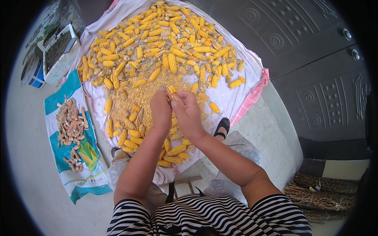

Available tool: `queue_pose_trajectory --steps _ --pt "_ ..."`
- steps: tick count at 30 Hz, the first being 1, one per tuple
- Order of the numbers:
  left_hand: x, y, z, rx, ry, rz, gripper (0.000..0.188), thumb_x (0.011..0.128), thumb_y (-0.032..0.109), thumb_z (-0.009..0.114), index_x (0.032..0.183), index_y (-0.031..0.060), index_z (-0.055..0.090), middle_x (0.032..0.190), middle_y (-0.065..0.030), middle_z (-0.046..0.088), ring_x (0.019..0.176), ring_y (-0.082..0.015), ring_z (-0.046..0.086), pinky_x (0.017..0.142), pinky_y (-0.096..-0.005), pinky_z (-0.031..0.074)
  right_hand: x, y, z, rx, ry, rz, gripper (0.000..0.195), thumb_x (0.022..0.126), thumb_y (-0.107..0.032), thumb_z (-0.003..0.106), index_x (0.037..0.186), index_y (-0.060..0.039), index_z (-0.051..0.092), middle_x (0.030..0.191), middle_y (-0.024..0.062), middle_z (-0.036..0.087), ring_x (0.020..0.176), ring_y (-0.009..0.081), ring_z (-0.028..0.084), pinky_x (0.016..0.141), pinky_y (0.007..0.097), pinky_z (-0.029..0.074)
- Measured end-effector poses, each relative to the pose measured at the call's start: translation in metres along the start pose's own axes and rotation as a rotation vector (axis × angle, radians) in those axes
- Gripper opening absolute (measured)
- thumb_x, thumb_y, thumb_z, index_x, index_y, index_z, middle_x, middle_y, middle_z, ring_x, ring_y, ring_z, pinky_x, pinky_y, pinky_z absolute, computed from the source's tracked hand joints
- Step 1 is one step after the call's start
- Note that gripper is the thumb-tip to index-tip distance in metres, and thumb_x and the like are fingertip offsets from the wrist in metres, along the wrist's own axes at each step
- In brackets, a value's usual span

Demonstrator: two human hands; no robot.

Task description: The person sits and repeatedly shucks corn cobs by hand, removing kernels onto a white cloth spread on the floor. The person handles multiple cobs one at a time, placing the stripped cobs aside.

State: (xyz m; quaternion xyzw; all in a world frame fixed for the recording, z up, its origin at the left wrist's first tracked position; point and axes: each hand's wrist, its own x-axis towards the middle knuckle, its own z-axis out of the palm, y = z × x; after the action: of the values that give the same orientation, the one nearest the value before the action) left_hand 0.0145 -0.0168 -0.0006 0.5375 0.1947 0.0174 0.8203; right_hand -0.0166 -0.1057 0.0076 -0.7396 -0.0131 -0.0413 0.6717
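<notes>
Both hands meet over a pale cloth spread with corn. My left hand (pixel 161 109) and my right hand (pixel 186 113) grip one corn cob (pixel 172 90), partly stripped, with yellow kernels at its upper end and bare pinkish cob lower down. Fingers hide part of it. Beneath and around the hands lie loose kernels (pixel 134 98). Beyond them spreads a large heap of whole yellow ears (pixel 172 62), some with dark, mouldy-looking parts. More ears (pixel 177 150) lie nearer to me, below the hands.
Bare cobs (pixel 71 121) are piled on a teal and white printed sack (pixel 54 98) at left. Behind it stands a planter box (pixel 59 67). Dark metal doors (pixel 283 62) rise at right, above bundled dry stalks (pixel 322 194). My shoe (pixel 223 126) rests at the cloth's right edge.
</notes>
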Motion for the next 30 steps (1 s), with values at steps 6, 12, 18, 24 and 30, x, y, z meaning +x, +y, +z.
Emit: queue_pose_trajectory --steps 6,12,18,24,30 --pt "0.01 -0.006 -0.007 0.178 -0.118 0.137 0.039 0.101 0.027 0.045 0.07 0.0046 0.049 0.068 -0.002 0.047 0.06 -0.0115 0.039 0.054 -0.0326 0.034 -0.001 0.008 -0.005 -0.168 0.018 -0.116 0.028 0.097 -0.012 0.058 0.12 -0.0008 0.049 0.107 0.0052 0.058 0.091 0.0101 0.056 0.08 0.0252 0.048" --pt "0.007 -0.01 -0.009 0.269 -0.111 0.141 0.032 0.101 0.024 0.044 0.075 0.0045 0.05 0.07 -0.0029 0.047 0.059 -0.011 0.04 0.052 -0.0312 0.035 -0.002 0.002 -0.005 -0.058 -0.009 -0.013 0.026 0.097 -0.011 0.057 0.121 -0.0025 0.049 0.106 0.0039 0.057 0.078 0.0047 0.051 0.066 0.022 0.046" --pt "-0.003 -0.004 -0.004 0.182 -0.151 0.101 0.027 0.102 0.02 0.038 0.083 0.0061 0.051 0.075 -0.0017 0.05 0.063 -0.0085 0.044 0.054 -0.0279 0.038 -0.004 -0.006 -0.007 0.252 -0.017 0.23 0.026 0.099 -0.014 0.055 0.121 -0.005 0.046 0.093 0.0032 0.057 0.066 0.0045 0.048 0.055 0.0203 0.041" --pt "-0.006 0.001 0.006 0.036 -0.135 0.026 0.028 0.103 0.026 0.04 0.084 0.0076 0.05 0.078 -0.0015 0.051 0.067 -0.0074 0.045 0.057 -0.0258 0.04 0.001 -0.018 -0.015 0.378 -0.042 0.336 0.025 0.1 -0.017 0.052 0.121 -0.0059 0.045 0.085 0.0027 0.057 0.062 0.0051 0.047 0.053 0.02 0.039" --pt "0.004 -0.002 -0.001 0.096 -0.243 0.022 0.034 0.105 0.03 0.042 0.083 0.0058 0.051 0.072 0.0001 0.049 0.063 -0.0069 0.046 0.052 -0.0257 0.038 -0.002 -0.014 -0.01 0.241 -0.068 0.196 0.024 0.102 -0.019 0.05 0.121 -0.0055 0.045 0.084 0.0013 0.056 0.062 0.0058 0.047 0.053 0.0209 0.039"
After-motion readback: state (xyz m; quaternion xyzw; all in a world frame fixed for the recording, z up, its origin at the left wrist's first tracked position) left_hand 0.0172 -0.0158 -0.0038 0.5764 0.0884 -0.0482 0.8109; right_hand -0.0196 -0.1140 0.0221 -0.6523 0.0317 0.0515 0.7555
